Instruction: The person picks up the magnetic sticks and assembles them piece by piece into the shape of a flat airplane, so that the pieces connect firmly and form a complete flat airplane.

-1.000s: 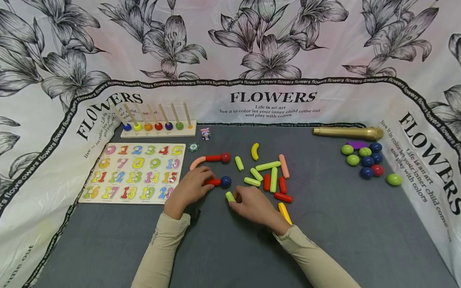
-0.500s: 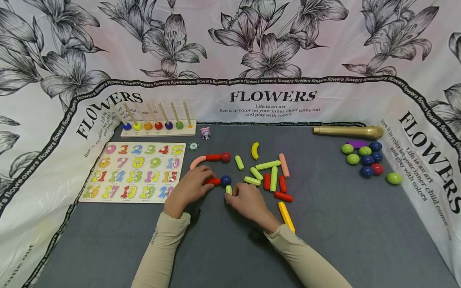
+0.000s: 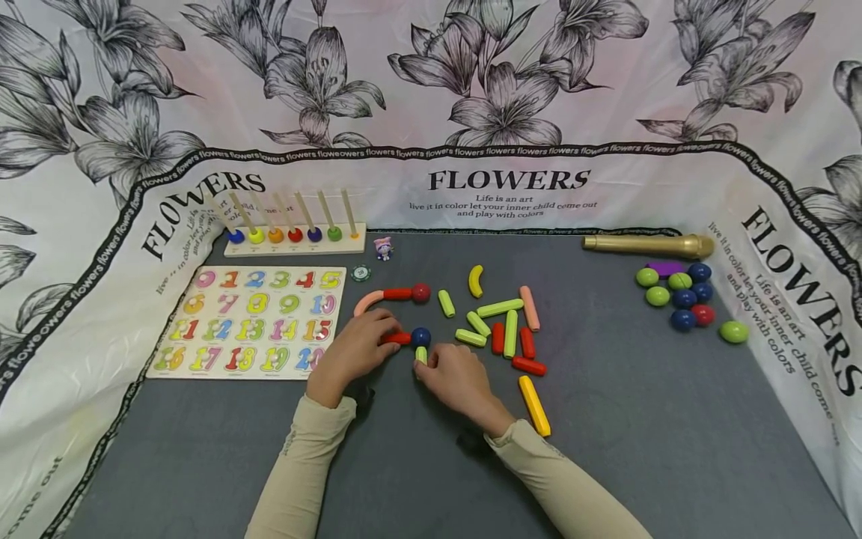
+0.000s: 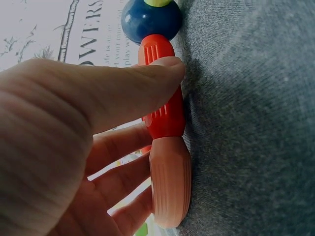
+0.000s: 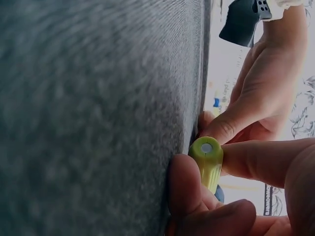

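My left hand [image 3: 360, 348] pinches a short red stick [image 4: 172, 118] between thumb and fingers. At one end the red stick meets a dark blue ball [image 3: 420, 337], at the other a curved pink stick [image 4: 170, 182]. Beyond that hand, the pink curve leads to another red stick [image 3: 397, 294] tipped with a red ball [image 3: 420, 293]. My right hand [image 3: 463, 378] pinches a short light green stick [image 5: 211, 169] by its near end, which bears a small silvery disc. The green stick's far end is right at the blue ball's near side.
Loose green sticks [image 3: 511, 335], red sticks [image 3: 529, 366] and a yellow stick [image 3: 534, 406] lie right of the hands. A number board [image 3: 245, 374] and peg stand [image 3: 296, 250] are at left. Coloured balls [image 3: 683, 320] and a gold microphone [image 3: 646, 245] are at right.
My right hand has moved left and slightly away from me, turning the green stick to point at the blue ball and bringing it up against it. The left hand has kept its place.
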Action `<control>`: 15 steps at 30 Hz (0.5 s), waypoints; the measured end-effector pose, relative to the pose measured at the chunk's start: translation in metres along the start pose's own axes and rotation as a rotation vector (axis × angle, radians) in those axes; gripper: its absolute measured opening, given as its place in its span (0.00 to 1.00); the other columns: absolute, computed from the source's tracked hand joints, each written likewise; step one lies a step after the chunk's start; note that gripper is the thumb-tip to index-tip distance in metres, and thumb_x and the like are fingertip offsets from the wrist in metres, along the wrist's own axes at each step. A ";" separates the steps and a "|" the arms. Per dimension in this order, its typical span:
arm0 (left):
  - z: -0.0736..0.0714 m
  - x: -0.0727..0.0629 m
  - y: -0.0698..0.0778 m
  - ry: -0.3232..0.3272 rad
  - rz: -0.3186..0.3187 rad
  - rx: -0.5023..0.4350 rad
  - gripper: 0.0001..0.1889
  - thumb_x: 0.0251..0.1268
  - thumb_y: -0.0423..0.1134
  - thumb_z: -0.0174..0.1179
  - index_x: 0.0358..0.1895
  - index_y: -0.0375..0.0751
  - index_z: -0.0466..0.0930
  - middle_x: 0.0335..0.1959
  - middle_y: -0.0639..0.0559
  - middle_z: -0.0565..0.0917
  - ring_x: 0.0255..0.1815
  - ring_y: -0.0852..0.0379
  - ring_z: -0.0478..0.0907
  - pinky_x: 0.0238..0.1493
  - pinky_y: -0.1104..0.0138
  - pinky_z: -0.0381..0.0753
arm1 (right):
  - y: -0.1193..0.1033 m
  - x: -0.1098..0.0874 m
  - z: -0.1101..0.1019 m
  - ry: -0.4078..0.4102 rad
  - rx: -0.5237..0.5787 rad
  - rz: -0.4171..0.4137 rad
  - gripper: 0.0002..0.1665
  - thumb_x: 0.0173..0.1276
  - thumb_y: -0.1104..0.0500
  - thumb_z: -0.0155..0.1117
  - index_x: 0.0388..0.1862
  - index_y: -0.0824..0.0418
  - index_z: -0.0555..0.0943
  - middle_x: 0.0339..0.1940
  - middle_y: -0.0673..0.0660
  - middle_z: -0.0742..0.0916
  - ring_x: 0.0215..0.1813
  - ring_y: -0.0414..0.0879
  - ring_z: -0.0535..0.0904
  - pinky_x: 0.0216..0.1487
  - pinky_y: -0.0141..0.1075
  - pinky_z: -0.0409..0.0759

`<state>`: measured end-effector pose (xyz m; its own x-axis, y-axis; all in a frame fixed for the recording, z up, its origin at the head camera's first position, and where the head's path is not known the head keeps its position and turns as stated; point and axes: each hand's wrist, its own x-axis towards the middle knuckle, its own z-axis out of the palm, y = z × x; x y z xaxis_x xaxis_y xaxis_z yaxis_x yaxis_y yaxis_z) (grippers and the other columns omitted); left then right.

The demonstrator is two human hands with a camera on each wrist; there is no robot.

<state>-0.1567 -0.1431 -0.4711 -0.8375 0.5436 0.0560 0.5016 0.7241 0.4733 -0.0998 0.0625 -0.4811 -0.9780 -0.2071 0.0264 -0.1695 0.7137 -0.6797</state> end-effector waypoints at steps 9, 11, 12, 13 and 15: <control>0.002 0.000 0.000 -0.002 -0.002 0.001 0.10 0.72 0.35 0.72 0.52 0.36 0.88 0.54 0.42 0.84 0.53 0.45 0.83 0.61 0.50 0.81 | -0.002 0.000 -0.001 -0.007 0.027 0.003 0.23 0.73 0.55 0.73 0.18 0.55 0.77 0.13 0.47 0.71 0.16 0.40 0.68 0.17 0.33 0.61; 0.002 0.000 0.000 -0.001 -0.002 0.003 0.11 0.71 0.35 0.73 0.52 0.36 0.88 0.54 0.42 0.84 0.52 0.45 0.83 0.62 0.50 0.81 | 0.000 0.000 -0.001 -0.004 0.029 -0.005 0.23 0.74 0.55 0.72 0.18 0.55 0.77 0.13 0.46 0.71 0.16 0.40 0.68 0.18 0.33 0.61; 0.002 0.000 0.000 0.000 -0.002 0.003 0.11 0.71 0.35 0.73 0.52 0.36 0.88 0.54 0.42 0.84 0.52 0.45 0.83 0.61 0.50 0.81 | 0.001 0.000 -0.003 0.000 0.031 -0.011 0.22 0.74 0.54 0.72 0.19 0.54 0.78 0.14 0.46 0.72 0.16 0.40 0.68 0.18 0.33 0.61; 0.002 0.000 -0.001 0.001 0.000 0.003 0.11 0.71 0.35 0.73 0.52 0.36 0.88 0.54 0.42 0.84 0.51 0.45 0.83 0.61 0.50 0.81 | 0.003 -0.001 -0.004 0.006 0.032 -0.017 0.21 0.74 0.54 0.72 0.20 0.55 0.79 0.14 0.46 0.73 0.16 0.40 0.68 0.18 0.33 0.62; 0.002 -0.001 -0.001 0.006 0.004 0.001 0.11 0.71 0.35 0.73 0.51 0.36 0.88 0.54 0.42 0.84 0.50 0.46 0.83 0.60 0.50 0.81 | 0.007 -0.001 -0.009 0.023 0.037 -0.028 0.17 0.75 0.55 0.72 0.23 0.55 0.82 0.16 0.45 0.74 0.18 0.39 0.70 0.20 0.33 0.65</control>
<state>-0.1564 -0.1437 -0.4732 -0.8368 0.5439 0.0626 0.5050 0.7226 0.4722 -0.1007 0.0741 -0.4791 -0.9754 -0.2112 0.0627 -0.1931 0.6827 -0.7047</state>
